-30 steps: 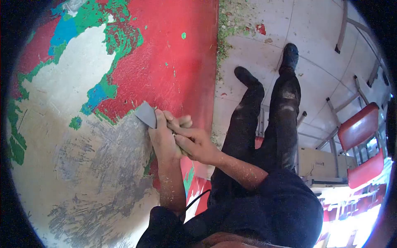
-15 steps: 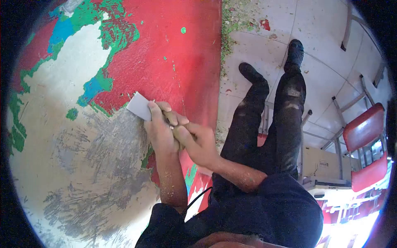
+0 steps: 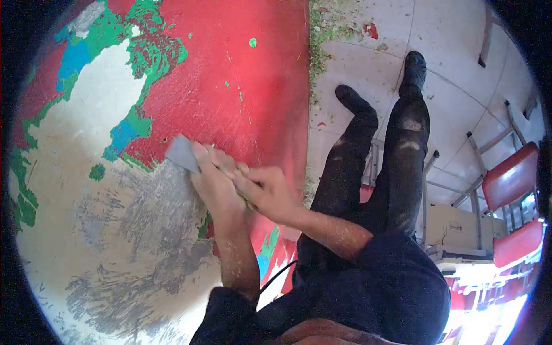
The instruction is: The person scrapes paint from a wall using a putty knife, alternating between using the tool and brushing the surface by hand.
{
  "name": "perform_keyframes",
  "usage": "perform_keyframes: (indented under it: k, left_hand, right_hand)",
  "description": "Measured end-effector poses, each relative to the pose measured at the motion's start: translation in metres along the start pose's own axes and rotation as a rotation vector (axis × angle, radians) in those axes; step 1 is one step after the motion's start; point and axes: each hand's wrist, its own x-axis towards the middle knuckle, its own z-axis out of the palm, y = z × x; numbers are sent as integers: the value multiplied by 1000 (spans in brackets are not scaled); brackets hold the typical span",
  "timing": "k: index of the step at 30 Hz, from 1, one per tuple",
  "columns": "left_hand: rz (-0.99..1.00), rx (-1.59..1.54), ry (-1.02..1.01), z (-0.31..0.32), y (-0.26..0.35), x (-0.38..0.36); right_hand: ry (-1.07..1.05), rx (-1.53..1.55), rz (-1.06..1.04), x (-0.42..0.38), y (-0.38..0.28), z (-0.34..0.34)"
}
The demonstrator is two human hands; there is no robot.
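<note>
Two-handed hold on one scraper (image 3: 181, 153); blade sits at the boundary between the red paint (image 3: 230, 98) and the scuffed grey patch (image 3: 155, 213) on the wall, just below a thin green strip (image 3: 137, 163); firm contact along the edge can't be told from this angle; left hand (image 3: 217, 185) leads, fingers closed just behind the blade, thumb side along it; right hand (image 3: 270, 192) is tucked in against it, fingers curled, apparently round the handle end, which is mostly hidden; step in hand reads as scraping paint off; a further stroke would call for a low blade angle, edge under the paint lip, push from the right hand, steering from the left; edges: the ragged paint line runs up from the blade, the wall ends at the floor (image 3: 454, 52), flakes (image 3: 318, 40) along that seam; room: wall around the blade is free of objects, tightest on the body side, with the trousers (image 3: 339, 172) near the right forearm; red chair (image 3: 509, 178) stands well apart.
</note>
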Motion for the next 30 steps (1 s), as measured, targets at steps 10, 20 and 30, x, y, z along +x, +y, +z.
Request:
perform_keyframes:
  k: [10,20,30]
  left_hand:
    - [-90,-31,-29,-8,-14,-2]
    - [-103,-37,-46,-13,-21,-12]
    - [-62,-22,-9,-16,-29,-2]
  right_hand:
    - [-7,-63,68,-8,16,-23]
    - [67,-140,-21,-23,27,-2]
    - [41,-186,-51,-8,32,-13]
